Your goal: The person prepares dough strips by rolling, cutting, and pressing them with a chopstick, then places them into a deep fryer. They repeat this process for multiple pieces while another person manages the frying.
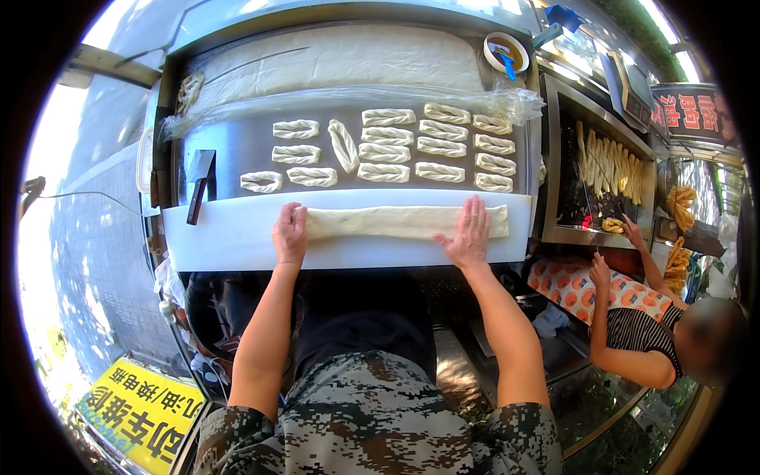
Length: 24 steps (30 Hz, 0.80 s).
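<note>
A long flat strip of pale dough point(372, 223) lies across the white board point(206, 245) in front of me. My left hand point(290, 236) grips its left end, fingers curled. My right hand point(467, 237) rests flat on the strip near its right end, fingers stretched out. Behind the board, on the steel worktop point(237, 162), are several twisted dough loops point(385, 134) in columns, with one loop point(343, 146) set at a slant. A dark-handled scraper or cleaver point(201, 178) lies at the left, over the board's back edge.
A plastic-covered dough slab point(340, 59) lies behind, beside a bowl with a blue brush point(506, 62). At right stands a fryer point(552, 198) with frying dough sticks point(613, 166); a co-worker point(633, 348) holds long sticks there. A yellow sign point(142, 404) is at lower left.
</note>
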Tool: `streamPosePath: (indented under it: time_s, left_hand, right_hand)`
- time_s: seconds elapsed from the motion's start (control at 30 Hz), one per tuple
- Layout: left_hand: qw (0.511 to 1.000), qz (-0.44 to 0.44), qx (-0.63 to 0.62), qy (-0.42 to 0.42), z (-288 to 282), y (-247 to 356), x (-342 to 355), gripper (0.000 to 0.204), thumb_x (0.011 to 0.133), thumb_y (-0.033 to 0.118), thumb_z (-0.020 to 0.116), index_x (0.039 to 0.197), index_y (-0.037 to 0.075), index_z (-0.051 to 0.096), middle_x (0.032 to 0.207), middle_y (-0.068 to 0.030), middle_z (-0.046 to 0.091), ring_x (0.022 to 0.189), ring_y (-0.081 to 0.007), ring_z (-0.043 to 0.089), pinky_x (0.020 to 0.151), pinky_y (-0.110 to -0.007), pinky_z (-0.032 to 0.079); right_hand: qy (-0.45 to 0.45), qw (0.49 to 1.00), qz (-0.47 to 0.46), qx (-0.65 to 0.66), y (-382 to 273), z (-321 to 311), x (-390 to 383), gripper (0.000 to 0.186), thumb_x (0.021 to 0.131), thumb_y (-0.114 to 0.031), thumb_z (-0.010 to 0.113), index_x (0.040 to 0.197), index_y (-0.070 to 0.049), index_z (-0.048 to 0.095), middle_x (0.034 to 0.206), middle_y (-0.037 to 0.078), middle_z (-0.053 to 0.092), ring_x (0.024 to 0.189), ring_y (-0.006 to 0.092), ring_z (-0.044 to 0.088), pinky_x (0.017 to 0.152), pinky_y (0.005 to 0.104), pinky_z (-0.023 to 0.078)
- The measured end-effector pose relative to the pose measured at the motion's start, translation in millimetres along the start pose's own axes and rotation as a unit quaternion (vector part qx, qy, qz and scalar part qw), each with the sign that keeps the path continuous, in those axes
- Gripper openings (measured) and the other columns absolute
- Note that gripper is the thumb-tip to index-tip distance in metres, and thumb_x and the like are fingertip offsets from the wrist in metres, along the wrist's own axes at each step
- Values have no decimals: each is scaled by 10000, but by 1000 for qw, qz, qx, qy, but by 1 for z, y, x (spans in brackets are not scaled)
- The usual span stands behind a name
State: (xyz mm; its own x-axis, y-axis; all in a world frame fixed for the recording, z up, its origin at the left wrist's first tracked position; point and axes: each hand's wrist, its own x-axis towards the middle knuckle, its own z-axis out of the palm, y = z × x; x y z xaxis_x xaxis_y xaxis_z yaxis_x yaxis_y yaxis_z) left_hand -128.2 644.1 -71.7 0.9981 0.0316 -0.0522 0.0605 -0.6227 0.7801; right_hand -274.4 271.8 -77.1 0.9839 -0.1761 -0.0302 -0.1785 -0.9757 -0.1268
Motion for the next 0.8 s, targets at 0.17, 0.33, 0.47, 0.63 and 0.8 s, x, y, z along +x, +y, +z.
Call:
streamPosePath:
  time_s: [0.17,0.33,0.47,0.63,0.8]
  left_hand:
    - [999,-20,15,-20,-4,4,0,242,939,284,642,1058,73,636,777,-143,652,677,-300,614,656,-379,497]
    - [1000,1,0,-12,-2,-4,-1,235,938,269,655,1059,69,633,678,-74,548,610,-195,506,615,-330,457]
    - [1000,-11,-20,-7,-4,-2,1,228,935,253,660,1057,62,633,683,-68,547,612,-186,491,617,-320,456]
    - [998,-49,-28,-8,-14,-4,7,234,934,241,658,1061,47,630,814,-136,662,697,-260,605,680,-357,499]
    - [997,-39,-35,48,-31,-25,19,204,919,203,677,1038,43,640,817,-134,677,710,-245,621,684,-348,503]
  right_hand:
    - [8,990,135,-33,50,-1,-3,1134,835,-781,446,1513,81,158,1584,272,169,1488,407,116,1194,536,94]
    - [43,982,185,-17,-4,16,5,1164,819,-794,452,1504,101,159,1581,288,156,1484,413,122,1188,548,107]
    - [18,998,44,32,-103,17,16,1174,812,-783,480,1511,94,133,1585,282,142,1482,427,106,1189,550,80]
    - [-15,993,-47,107,-190,23,25,1225,741,-775,580,1514,75,157,1594,267,128,1495,403,85,1194,548,61]
    - [-49,978,-90,182,-263,28,33,1230,707,-686,702,1517,60,152,1593,256,136,1492,405,90,1196,533,73]
